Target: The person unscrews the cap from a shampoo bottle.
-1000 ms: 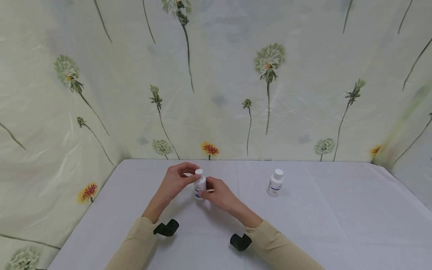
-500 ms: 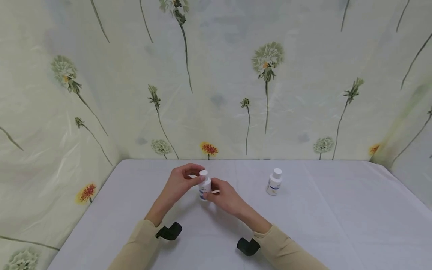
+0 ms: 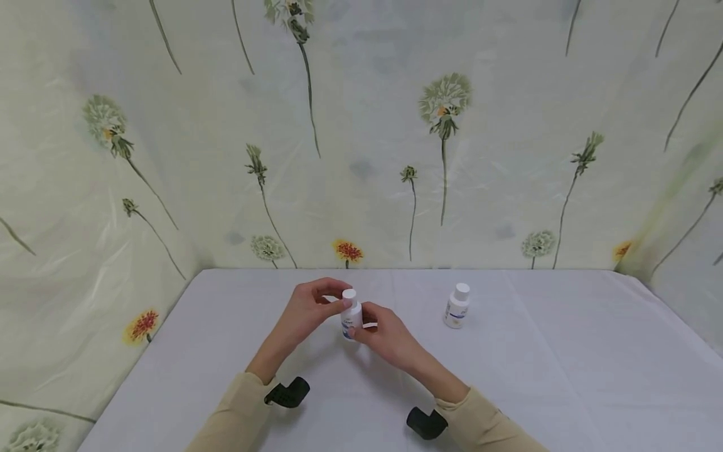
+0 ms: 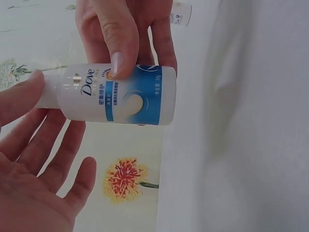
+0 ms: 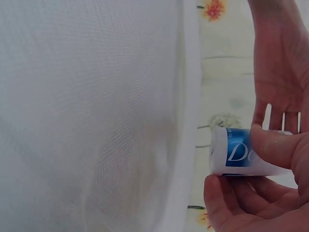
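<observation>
Seemingly light, smooth and rigid, the bottle (image 3: pixel 351 320) sits held in the right hand (image 3: pixel 386 336); left hand (image 3: pixel 305 311) fingertips pinch its cap (image 3: pixel 349 294).

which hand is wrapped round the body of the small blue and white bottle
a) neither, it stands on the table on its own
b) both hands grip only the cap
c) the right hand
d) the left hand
c: the right hand has its thumb and fingers curled round the body of the bottle, plain in the left wrist view, while the left hand only touches its cap with the fingertips.
</observation>
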A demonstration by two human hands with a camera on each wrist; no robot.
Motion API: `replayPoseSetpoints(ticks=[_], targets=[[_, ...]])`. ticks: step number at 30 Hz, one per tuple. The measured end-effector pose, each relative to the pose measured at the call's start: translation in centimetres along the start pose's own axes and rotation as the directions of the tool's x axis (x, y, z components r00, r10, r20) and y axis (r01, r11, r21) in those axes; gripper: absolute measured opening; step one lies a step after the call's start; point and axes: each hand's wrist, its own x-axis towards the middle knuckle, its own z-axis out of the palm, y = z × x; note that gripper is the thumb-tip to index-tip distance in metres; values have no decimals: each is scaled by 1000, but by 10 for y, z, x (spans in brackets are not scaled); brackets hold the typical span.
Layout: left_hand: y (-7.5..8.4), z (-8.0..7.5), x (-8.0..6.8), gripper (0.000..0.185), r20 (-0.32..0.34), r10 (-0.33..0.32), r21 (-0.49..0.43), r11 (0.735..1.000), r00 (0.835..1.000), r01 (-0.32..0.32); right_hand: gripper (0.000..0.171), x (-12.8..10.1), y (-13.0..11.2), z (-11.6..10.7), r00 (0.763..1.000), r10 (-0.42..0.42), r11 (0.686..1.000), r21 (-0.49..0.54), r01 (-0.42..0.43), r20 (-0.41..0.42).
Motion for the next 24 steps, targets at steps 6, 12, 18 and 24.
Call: replayPoseSetpoints(ticks=[6,12,18,24], targets=[[2,4,0,25,35,39,-9,999,999,-39,37,-7,2,-3,999,13,1000,8,-13,-33],[5,12,0,25,56,72,-13,997,996,-71,37,-16,5,-7,997,28,1000,13,-27,-67],[9,20,-1,23,77,71,-12,997,995,-70,37,-24,7,-13,996,50,999,9,-49,-80],[13,28,-2,23,97,77,-6,997,992,-77,38,-32,8,-17,991,78,997,12,-77,-107]])
